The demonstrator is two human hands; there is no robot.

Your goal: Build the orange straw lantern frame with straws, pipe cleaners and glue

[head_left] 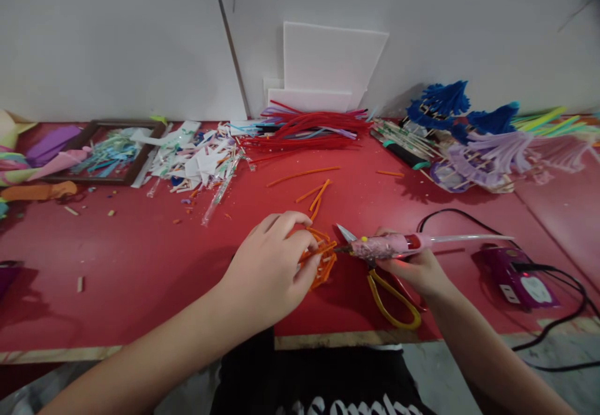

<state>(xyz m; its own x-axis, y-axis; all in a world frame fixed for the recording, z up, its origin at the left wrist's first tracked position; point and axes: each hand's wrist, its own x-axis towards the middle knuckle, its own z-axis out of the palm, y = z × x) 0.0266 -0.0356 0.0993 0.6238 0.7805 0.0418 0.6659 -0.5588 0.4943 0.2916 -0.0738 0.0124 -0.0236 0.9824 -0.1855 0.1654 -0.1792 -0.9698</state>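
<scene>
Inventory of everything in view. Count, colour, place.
Table: one, red, spanning the view
Wall: one, pale grey, behind table
Orange piece: one, orange, table centre front
Glue gun: one, pink, right of orange piece
Scissors: one, yellow-handled, by glue gun
Loose strips: several, orange, beyond orange piece
Red strips: many, red, back centre
Boards: several, white, against wall
Frame: one, brown, back left
Scraps: many, mostly white, right of frame
Thin sticks: several, pale, left of pleated pieces
Pleated pieces: several, blue, lilac and pink, back right
Bright strips: several, yellow-green, far right back
Power box: one, purple, right
Cable: count unclear, black, right
Garment: one, black, bottom
Left hand: one, bare, holding orange piece
Right hand: one, bare, holding glue gun
</scene>
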